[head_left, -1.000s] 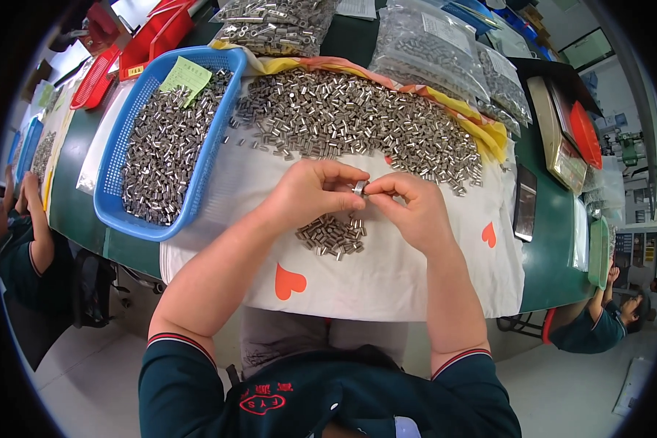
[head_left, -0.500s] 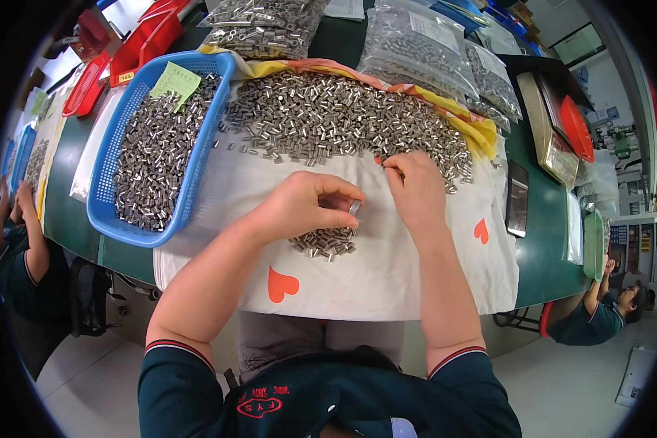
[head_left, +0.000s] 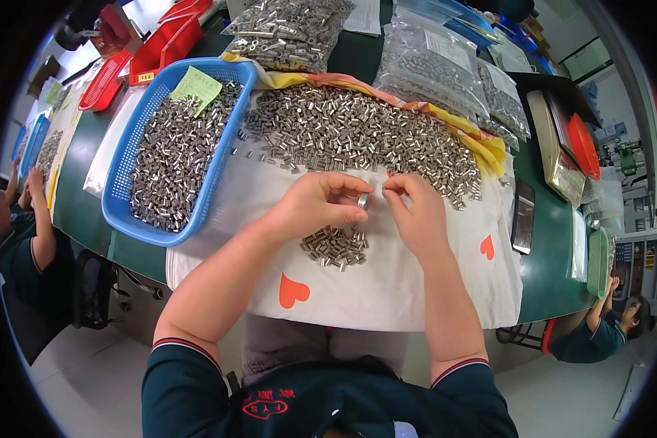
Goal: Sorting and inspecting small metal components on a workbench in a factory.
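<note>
My left hand (head_left: 317,204) is closed, with a shiny silver metal ring (head_left: 362,201) between thumb and fingers. Just to its right, my right hand (head_left: 420,215) is pinched at the fingertips; whatever lies between them is too small to make out. A small red spot shows by those fingertips. Under my left hand, a small heap of short metal tubes (head_left: 334,248) rests on the white cloth (head_left: 387,292). Beyond both hands spreads a large pile of similar short metal tubes (head_left: 358,124).
At left stands a blue basket (head_left: 113,179) full of small metal pieces, with a green note (head_left: 197,89) on top. Bagged metal parts (head_left: 431,66) line the back. A phone (head_left: 523,217) lies at right. Red trays (head_left: 160,47) sit far left; co-workers sit at both sides.
The view has shifted a little. My left hand has moved forward, closer to my right fingertips, with the ring still in it. More of the small heap shows now.
</note>
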`<state>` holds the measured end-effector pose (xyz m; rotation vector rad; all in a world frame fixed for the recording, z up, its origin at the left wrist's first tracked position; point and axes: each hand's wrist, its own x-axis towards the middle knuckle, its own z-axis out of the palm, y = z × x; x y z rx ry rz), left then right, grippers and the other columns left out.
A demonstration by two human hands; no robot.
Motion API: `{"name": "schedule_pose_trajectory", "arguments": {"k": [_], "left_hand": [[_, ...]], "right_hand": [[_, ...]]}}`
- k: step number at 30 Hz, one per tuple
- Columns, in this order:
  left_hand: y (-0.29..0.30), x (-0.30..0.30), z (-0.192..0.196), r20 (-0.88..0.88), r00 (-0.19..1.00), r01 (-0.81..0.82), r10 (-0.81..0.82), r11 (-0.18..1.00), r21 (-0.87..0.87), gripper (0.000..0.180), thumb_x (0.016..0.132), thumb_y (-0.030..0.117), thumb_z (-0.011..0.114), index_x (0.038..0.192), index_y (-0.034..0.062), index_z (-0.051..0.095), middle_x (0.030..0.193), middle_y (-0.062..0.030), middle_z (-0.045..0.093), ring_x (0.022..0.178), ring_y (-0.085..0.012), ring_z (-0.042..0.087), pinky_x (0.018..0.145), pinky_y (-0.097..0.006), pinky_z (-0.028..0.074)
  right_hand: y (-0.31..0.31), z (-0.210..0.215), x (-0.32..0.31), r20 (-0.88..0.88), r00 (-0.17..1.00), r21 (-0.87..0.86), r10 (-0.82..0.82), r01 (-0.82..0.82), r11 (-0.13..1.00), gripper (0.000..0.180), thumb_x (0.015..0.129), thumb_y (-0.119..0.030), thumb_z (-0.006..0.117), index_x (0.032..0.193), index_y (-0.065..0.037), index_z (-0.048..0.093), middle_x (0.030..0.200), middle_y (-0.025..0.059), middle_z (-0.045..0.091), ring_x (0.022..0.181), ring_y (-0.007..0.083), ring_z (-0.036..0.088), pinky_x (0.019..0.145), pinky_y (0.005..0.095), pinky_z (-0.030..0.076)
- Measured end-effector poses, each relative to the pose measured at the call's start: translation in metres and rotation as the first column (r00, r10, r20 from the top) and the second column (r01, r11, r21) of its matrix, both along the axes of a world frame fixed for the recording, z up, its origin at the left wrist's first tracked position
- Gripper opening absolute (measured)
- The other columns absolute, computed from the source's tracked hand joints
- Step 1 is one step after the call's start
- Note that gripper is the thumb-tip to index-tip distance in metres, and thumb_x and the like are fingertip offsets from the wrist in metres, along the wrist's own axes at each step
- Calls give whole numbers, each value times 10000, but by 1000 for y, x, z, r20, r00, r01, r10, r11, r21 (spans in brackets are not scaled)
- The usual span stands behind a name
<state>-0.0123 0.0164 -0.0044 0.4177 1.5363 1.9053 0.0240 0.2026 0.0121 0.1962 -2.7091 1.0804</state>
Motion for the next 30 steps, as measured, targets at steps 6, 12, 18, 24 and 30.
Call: {"name": "schedule_pose_trajectory", "arguments": {"k": [6, 12, 18, 24, 30], "left_hand": [[4, -1, -2, 34, 999, -35, 34, 999, 32, 346, 753, 14, 654, 1077, -32, 542, 799, -34, 612, 700, -59, 566, 601, -192, 469], [2, 0, -2, 5, 998, -55, 55, 998, -2, 356, 746, 29, 666, 1078, -35, 554, 784, -34, 613, 681, -51, 553, 589, -195, 469], [6, 2, -3, -103, 991, -96, 80, 983, -158, 360, 722, 45, 693, 1057, -19, 580, 785, -33, 619, 685, -55, 552, 597, -198, 474], [3, 3, -6, -79, 996, -54, 44, 990, -132, 344, 711, 64, 707, 1031, -3, 601, 826, -40, 633, 712, -62, 564, 628, -214, 480], [6, 9, 10, -428, 894, -7, -130, 953, -304, 348, 683, 142, 731, 1000, 46, 623, 853, -52, 643, 734, -102, 590, 670, -245, 479]], "right_hand": [[-5, 6, 9, 118, 982, -419, 146, -84, 904, 106, 728, 21, 595, 829, -9, 597, 787, 33, 589, 733, 89, 535, 684, 223, 424], [-10, 10, 11, 73, 989, -294, 130, -104, 950, 90, 708, 23, 603, 792, -8, 602, 721, 35, 594, 678, 109, 556, 632, 233, 438], [-11, 5, 13, -40, 991, -100, 125, -129, 987, 93, 697, 13, 611, 788, 3, 594, 740, 48, 611, 662, 127, 572, 608, 238, 439], [-3, 12, 8, 219, 962, -310, 163, -89, 946, 101, 701, -23, 640, 793, -6, 600, 745, 27, 608, 670, 98, 546, 623, 225, 433], [22, 7, -6, 210, 976, -246, -57, 109, 963, 118, 717, -68, 629, 827, -29, 610, 745, 60, 592, 665, 141, 566, 622, 267, 452]]}}
